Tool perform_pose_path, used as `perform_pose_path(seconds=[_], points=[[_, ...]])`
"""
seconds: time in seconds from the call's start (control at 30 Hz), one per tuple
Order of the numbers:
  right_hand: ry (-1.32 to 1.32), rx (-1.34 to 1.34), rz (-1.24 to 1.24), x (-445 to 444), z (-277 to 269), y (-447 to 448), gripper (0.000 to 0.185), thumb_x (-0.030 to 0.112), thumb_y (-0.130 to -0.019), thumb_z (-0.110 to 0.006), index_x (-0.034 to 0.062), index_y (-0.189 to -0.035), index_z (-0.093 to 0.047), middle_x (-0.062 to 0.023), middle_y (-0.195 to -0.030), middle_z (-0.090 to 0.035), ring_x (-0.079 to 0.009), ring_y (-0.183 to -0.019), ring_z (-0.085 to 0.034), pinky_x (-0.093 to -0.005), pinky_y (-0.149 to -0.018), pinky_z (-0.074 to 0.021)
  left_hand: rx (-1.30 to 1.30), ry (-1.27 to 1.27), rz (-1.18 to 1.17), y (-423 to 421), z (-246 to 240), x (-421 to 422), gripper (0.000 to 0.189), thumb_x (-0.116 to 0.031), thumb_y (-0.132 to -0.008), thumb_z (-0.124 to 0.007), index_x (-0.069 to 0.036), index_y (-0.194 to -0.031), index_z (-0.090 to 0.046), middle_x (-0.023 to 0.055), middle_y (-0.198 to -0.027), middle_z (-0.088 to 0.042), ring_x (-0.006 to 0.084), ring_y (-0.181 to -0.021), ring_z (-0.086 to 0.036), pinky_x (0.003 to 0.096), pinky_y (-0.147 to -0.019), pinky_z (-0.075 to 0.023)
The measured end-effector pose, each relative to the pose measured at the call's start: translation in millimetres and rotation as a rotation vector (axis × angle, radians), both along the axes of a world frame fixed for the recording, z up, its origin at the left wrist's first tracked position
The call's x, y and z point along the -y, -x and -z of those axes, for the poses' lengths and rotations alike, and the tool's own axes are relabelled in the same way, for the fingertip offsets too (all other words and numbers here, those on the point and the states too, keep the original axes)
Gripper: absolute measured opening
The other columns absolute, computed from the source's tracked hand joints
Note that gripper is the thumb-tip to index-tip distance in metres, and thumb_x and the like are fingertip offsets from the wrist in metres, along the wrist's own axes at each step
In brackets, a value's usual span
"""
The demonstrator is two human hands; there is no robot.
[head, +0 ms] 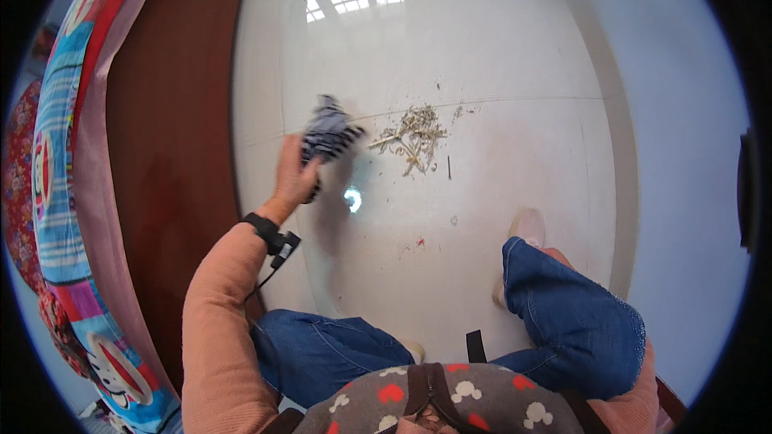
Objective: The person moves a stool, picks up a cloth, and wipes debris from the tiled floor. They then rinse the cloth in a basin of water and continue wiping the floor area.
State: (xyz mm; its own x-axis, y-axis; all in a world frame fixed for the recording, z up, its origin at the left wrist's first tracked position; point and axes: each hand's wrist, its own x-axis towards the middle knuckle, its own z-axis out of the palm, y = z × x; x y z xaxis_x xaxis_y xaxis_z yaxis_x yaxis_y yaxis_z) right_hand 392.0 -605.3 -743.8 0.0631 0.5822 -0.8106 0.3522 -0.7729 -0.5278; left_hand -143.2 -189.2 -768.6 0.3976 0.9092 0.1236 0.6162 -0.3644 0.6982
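Note:
My left hand (295, 178) grips a crumpled cloth with dark and pale stripes (332, 132), blurred and held over the tiled floor. Just right of the cloth lies a small heap of dry plant scraps (416, 132), with pale stalks and curled shreds. A thin dark stick (449, 167) lies apart from the heap, on its near right side. My right arm (646, 364) passes behind my bent right knee. A bit of skin (558, 257) shows beyond the denim near my shoe, perhaps my right hand; its fingers are hidden.
Small red scraps (420, 243) and crumbs dot the pale tile floor (386, 277). Along the left runs a dark red-brown wooden panel (175, 132) beneath patterned bedding (63, 205). A pale blue wall (681, 193) bounds the right. My pink shoe (528, 226) stands near the scraps.

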Motion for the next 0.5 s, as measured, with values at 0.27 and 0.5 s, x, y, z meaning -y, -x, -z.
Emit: perform_pose_path(seconds=[0.27,0.5], points=[[-0.033,-0.038,0.051,-13,15,15,0.024,0.019,-0.088,-0.066,0.0074,-0.109,-0.072,-0.0086,-0.093,-0.074,-0.0219,-0.089,-0.069,-0.0385,-0.08,-0.0539,-0.501,0.066,-0.67,104,46,-108,0.063,-0.033,-0.092,-0.066,-0.002,-0.142,-0.044,0.0262,-0.139,-0.046,0.0487,-0.126,-0.048,0.0536,-0.106,-0.041],[-0.005,-0.057,0.075,-17,15,19,0.024,0.02,-0.089,-0.067,0.0072,-0.109,-0.072,-0.0086,-0.093,-0.074,-0.0212,-0.089,-0.069,-0.0381,-0.081,-0.0538,-0.659,-0.059,-0.474,34,108,-101,0.061,-0.029,-0.089,-0.068,0.003,-0.137,-0.048,0.0277,-0.135,-0.045,0.0488,-0.12,-0.046,0.0548,-0.104,-0.0388]])
